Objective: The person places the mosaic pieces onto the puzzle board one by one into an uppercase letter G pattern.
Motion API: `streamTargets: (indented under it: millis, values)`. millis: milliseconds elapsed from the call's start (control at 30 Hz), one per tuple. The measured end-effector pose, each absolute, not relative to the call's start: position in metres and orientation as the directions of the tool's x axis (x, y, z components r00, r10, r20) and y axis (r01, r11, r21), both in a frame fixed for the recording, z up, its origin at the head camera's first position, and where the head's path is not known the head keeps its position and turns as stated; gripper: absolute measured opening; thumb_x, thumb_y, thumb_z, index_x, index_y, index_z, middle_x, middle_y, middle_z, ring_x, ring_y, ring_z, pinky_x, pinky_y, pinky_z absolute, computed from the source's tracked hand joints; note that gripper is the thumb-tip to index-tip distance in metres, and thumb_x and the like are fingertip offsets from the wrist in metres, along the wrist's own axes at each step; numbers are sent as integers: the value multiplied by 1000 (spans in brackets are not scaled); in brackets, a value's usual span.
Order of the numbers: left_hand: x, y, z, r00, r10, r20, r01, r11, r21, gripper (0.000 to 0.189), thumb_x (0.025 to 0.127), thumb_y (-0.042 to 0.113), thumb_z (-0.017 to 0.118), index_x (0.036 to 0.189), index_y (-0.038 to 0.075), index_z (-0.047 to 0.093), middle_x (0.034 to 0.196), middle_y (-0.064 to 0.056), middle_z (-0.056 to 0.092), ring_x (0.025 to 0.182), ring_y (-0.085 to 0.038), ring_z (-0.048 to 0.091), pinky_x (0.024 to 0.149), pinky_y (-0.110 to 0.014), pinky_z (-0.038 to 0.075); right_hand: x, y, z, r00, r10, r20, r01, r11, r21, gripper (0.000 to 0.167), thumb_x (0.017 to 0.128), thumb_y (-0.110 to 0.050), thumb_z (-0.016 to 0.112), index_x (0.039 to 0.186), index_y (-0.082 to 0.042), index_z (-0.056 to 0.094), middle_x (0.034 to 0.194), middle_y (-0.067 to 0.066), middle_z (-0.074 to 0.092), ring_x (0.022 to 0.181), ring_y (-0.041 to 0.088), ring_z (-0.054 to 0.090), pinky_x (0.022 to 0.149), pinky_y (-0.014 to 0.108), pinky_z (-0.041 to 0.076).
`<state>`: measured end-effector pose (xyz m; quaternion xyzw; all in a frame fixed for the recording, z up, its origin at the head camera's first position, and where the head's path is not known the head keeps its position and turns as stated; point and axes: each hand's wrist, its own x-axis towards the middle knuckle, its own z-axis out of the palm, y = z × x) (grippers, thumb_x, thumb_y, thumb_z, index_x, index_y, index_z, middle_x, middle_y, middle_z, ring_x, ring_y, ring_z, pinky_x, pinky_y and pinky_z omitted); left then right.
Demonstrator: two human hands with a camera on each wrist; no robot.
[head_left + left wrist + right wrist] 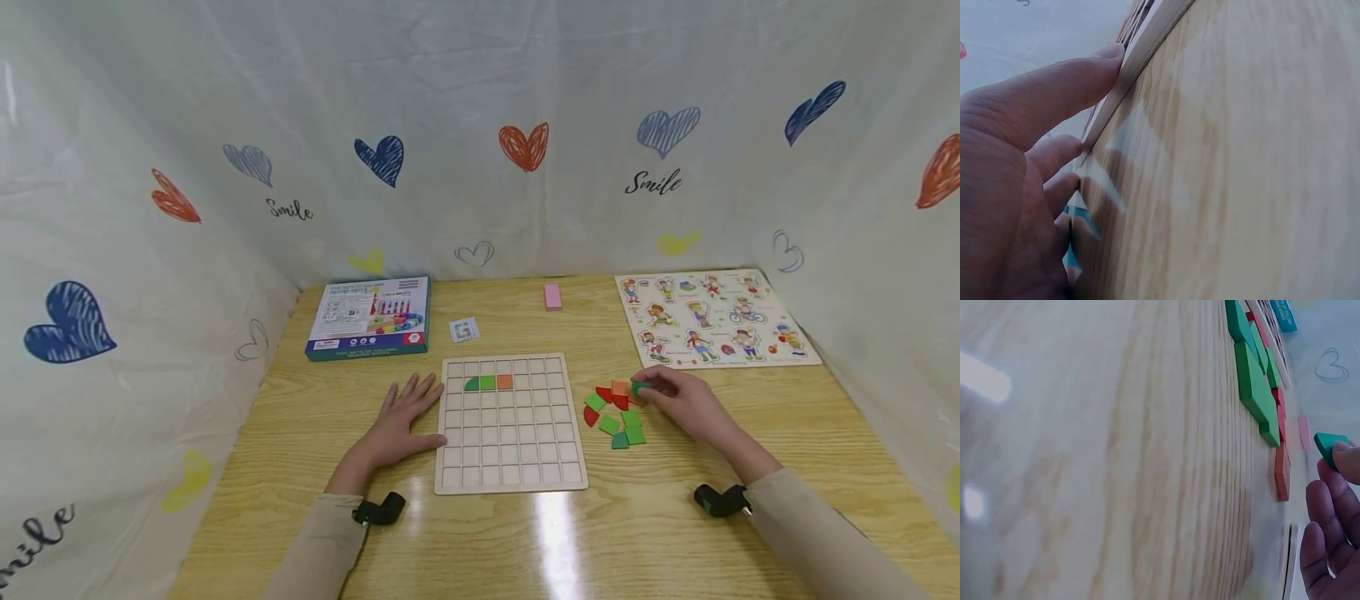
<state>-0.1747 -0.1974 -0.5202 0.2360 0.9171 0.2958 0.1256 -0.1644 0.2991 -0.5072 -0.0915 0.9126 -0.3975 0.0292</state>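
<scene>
A pale wooden grid board (498, 454) lies in the middle of the table. Along one of its upper rows sit a dark green quarter-round tile (472, 384), a light green square tile (488, 382) and an orange square tile (505, 382), side by side. My left hand (397, 427) rests with spread fingers at the board's left edge, its thumb touching the side. Right of the board, my right hand (690, 404) pinches a dark green quarter-round tile (1329, 445) between thumb and finger, above a loose group of green, red and orange tiles (633, 435).
A colourful box (367, 321) stands at the back left, with a small picture card (463, 329) beside it. Farther right lies a pink block (552, 297). A picture puzzle board (712, 321) occupies the back right, before a white curtain (450, 208).
</scene>
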Motion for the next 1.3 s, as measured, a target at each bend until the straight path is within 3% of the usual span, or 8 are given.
streamTargets:
  millis: [200, 667, 933, 1300]
  values:
    - [-176, -197, -522, -854, 511, -98, 361, 717, 596, 91, 90, 50, 74, 162, 17, 29, 170, -5, 15, 157, -32, -1, 123, -55, -11, -175, 284, -508, -973, -228, 46, -180, 611, -771, 17, 101, -21, 66, 114, -10, 69, 102, 4, 72, 86, 13, 64, 71, 23, 52]
    - [-176, -196, -524, -853, 513, -93, 361, 709, 606, 91, 90, 50, 74, 162, 16, 30, 170, -6, 15, 157, -33, -1, 123, -55, -12, -207, 215, -511, -931, -363, 46, -257, 561, -787, 14, 99, -25, 70, 111, -18, 72, 96, -5, 69, 85, 14, 61, 74, 27, 52]
    - [-177, -195, -523, -853, 515, -91, 365, 711, 601, 91, 90, 50, 74, 162, 17, 29, 170, -5, 15, 157, -32, -1, 123, -54, -12, -221, 187, -513, -932, -361, 30, -245, 565, -788, 11, 98, -23, 71, 107, -17, 71, 91, -4, 67, 82, 15, 60, 73, 29, 52]
    - [-177, -198, -523, -859, 503, -91, 355, 715, 602, 90, 90, 51, 73, 162, 17, 30, 170, -5, 15, 157, -32, -1, 123, -55, -11, -235, 161, -515, -909, -415, 47, -294, 557, -777, 15, 101, -21, 66, 113, -14, 72, 96, -5, 68, 84, 14, 60, 76, 33, 53]
